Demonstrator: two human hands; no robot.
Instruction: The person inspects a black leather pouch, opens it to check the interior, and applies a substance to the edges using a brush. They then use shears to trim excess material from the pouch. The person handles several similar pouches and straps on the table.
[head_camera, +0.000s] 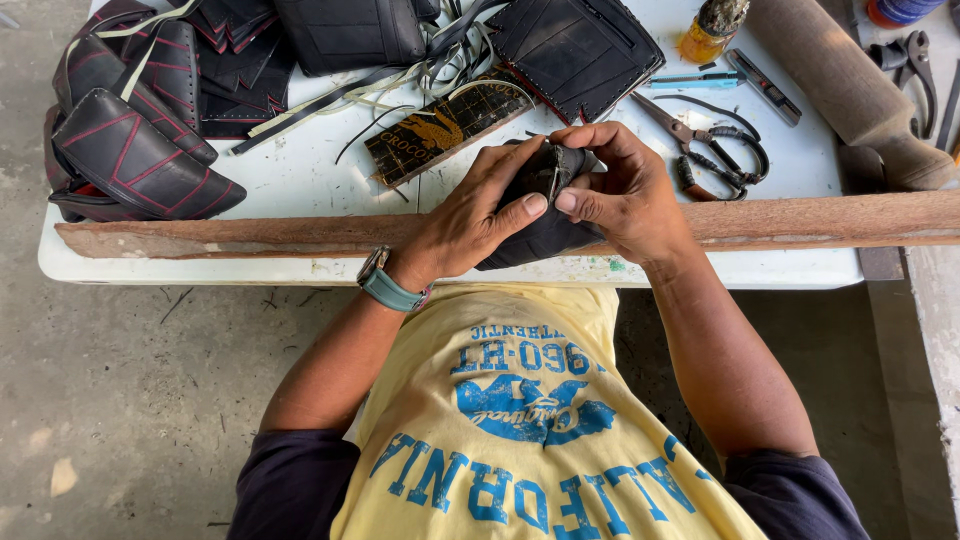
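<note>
Nearest the camera is the person's yellow shirt (520, 420) with blue print, and a teal-strapped watch (388, 284) on the left wrist. Just beyond, over the near edge of the white table (300, 180), both hands meet on a small black leather piece (545, 215). The left hand (470, 215) is closed on its left side, thumb pressed on top. The right hand (625, 195) grips its right side, thumb tip almost touching the left thumb. The piece sits between the two palms, its lower part hanging over a long wooden strip (800, 220) that runs along the table's front. Farther back lie scissors (715, 150) to the right, a brown patterned strip (450, 125) behind the hands, black panels with red stitching (135, 150) at left, and a black stitched panel (575, 50) at the far edge.
</note>
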